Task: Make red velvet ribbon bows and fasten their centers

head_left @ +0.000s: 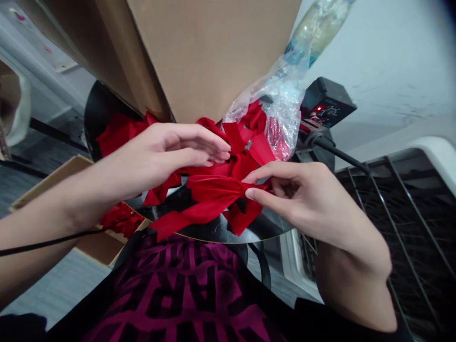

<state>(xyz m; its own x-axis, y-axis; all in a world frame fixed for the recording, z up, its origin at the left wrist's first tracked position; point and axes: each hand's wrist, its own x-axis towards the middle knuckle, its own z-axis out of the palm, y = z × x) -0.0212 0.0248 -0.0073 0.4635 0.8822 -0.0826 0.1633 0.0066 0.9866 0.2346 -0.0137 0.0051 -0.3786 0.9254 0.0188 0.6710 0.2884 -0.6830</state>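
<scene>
My right hand [290, 190] pinches a red ribbon bow [213, 190] at its gathered middle, between thumb and forefinger. The bow's loop points left, and one tail hangs toward the near edge of the round black table [270, 228]. Just above and to the left, my left hand [192, 147] hovers with its fingers stretched out and holds nothing. Beyond the held bow, more red bows [245, 137] lie in a heap, partly hidden by my hands. Some of them sit in the mouth of a clear plastic bag [285, 114].
A tall cardboard box [217, 52] stands at the back of the table. To the right are a black device with a dial [327, 102] and a white-framed wire rack [392, 175]. An open carton [99, 244] holding red bows sits low on the left.
</scene>
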